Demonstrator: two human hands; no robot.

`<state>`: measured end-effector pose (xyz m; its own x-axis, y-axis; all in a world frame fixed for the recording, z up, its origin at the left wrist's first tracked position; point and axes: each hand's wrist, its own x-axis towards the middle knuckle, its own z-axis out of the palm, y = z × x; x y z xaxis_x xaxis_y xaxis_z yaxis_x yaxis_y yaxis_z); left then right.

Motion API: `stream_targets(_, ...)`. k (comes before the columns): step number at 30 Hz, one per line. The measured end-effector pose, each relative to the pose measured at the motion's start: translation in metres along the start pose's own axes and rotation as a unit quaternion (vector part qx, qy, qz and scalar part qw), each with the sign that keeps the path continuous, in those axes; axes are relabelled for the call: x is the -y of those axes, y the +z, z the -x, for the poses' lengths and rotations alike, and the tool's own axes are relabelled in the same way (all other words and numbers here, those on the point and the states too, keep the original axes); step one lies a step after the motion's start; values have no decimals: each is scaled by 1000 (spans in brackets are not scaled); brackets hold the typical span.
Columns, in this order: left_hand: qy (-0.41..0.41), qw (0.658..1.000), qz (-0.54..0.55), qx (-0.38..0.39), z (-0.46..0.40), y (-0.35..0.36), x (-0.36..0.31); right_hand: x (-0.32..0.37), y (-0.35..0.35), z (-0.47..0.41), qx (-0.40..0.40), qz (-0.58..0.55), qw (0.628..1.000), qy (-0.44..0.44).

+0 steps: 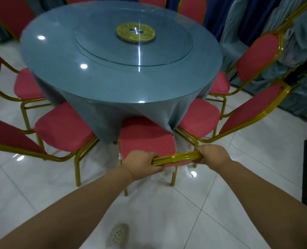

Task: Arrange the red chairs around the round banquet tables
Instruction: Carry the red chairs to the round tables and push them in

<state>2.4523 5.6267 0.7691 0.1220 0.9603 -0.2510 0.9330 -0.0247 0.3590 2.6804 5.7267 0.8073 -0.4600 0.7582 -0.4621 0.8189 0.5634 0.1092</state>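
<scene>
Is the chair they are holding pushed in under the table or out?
Partly in. The chair has its seat front under the hanging tablecloth; both hands hold its backrest top.

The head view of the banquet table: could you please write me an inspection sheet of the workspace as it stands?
Surface: round table under a blue cloth and glass top, with a glass turntable and gold centre disc.
Job's things: held red chair, seat partly under the cloth; red chairs to either side, left neighbour, right neighbour.
Clutter: nothing seen.
Grippers: left hand and right hand each grip the gold top rail of the held chair.
Cables: nothing seen.
Surroundings: white tiled floor, draped fabric at right, a shoe below.
</scene>
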Motion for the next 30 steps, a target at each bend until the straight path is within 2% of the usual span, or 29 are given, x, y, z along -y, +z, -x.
stream_targets(10,20,999,38,5,-19,2,-2,-6,-11,-9,35,-85,992,86)
stream_targets(14,22,999,46,-11,-23,3,-4,-7,-10,-9,6,-102,988,114)
stream_targets(18,40,991,118,-37,-20,5,-6,-9,1,5,-51,-131,981,133)
stream_targets(22,86,983,164,14,-19,-4,-11,-16,13,26,-64,-171,976,123)
stream_targets(26,114,967,226,7,-42,-26,-50,-37,23,38,-71,-200,969,127)
stream_targets(30,130,963,234,-18,-82,-34,-119,-83,29,48,-78,-220,965,119)
